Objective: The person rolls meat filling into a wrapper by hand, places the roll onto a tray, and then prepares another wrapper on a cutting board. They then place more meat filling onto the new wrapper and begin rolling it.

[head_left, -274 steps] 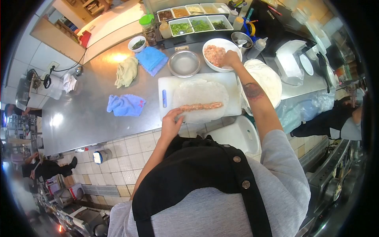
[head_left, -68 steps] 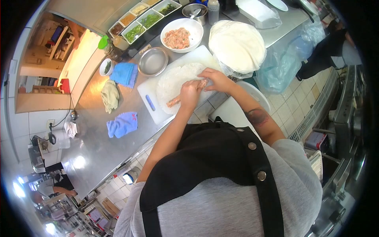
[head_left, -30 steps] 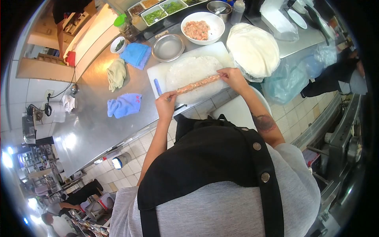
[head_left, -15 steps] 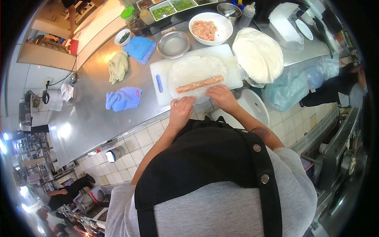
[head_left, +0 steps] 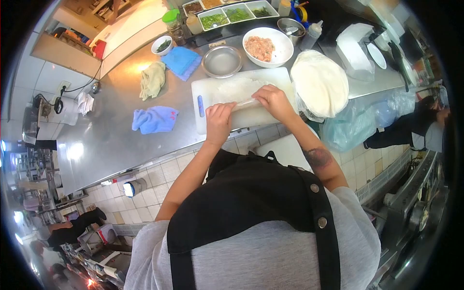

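Note:
A thin white sheet (head_left: pixel 235 88) lies on the white cutting board (head_left: pixel 270 76), its near edge folded over into a roll. The meat strip is hidden inside the roll. My left hand (head_left: pixel 220 121) grips the roll's left end, fingers curled over it. At the right end, my right hand (head_left: pixel 274 101) pinches the roll. Behind the board sit a white bowl of minced meat (head_left: pixel 260 48) and a round metal dish (head_left: pixel 222 62). To the right is a stack of round white sheets (head_left: pixel 321 82).
Blue cloths (head_left: pixel 181 62), a beige cloth (head_left: pixel 152 80) and a purplish-blue cloth (head_left: pixel 155 120) lie at left. Trays of chopped greens (head_left: pixel 237 14) stand at the back. Plastic bags (head_left: pixel 350 125) hang at right. Parts of other people show at both sides.
The sheet's near edge has come up over the meat strip, which no longer shows. Both hands have moved away from my body, onto the roll. The camera view has shifted slightly.

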### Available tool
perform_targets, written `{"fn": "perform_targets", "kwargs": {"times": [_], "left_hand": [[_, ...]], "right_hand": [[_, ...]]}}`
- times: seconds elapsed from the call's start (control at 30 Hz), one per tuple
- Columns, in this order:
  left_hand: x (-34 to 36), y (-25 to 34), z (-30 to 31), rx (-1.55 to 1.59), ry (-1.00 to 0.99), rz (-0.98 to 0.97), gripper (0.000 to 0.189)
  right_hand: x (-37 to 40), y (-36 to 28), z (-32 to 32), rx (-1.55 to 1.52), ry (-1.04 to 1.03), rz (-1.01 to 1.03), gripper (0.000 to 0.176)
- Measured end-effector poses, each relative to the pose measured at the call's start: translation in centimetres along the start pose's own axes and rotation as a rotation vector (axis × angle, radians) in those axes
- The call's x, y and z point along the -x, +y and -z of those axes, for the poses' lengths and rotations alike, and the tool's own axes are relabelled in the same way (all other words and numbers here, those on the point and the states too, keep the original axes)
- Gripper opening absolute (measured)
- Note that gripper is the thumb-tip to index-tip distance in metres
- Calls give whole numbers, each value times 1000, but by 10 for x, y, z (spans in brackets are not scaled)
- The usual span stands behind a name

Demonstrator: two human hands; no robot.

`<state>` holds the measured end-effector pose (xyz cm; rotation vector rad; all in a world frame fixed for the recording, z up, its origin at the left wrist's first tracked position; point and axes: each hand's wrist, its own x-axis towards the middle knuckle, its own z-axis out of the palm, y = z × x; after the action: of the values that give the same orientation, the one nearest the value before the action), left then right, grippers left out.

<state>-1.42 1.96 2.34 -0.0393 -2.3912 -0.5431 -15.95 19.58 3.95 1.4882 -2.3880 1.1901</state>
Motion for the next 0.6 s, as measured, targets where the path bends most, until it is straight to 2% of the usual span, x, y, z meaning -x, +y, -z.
{"fn": "perform_targets", "kwargs": {"times": [0.13,0.2,0.37,0.4,0.43,0.47,0.53,0.57,0.6], "left_hand": [[10,7,-3,-26,37,-15,35],[24,1,-14,118,-208,-99,39],[19,1,-31,32,-283,-85,50],[17,0,-32,10,-314,-64,54],[14,-1,-33,9,-312,-59,54],[12,-3,-33,29,-320,-33,50],[4,-5,-31,51,-328,-5,46],[0,-8,-29,85,-332,4,40],[-2,-10,-29,120,-337,12,34]], "right_hand": [[-21,22,-8,32,-2,-31,9],[-27,33,-17,30,-10,-62,9],[-29,46,-33,60,-45,-127,12],[-28,40,-34,106,51,-41,15],[-26,33,-36,150,147,46,17],[-22,25,-38,149,143,49,17],[-13,12,-41,164,62,230,25],[-10,13,-44,164,60,229,25],[-7,13,-48,102,-60,133,25]]}}
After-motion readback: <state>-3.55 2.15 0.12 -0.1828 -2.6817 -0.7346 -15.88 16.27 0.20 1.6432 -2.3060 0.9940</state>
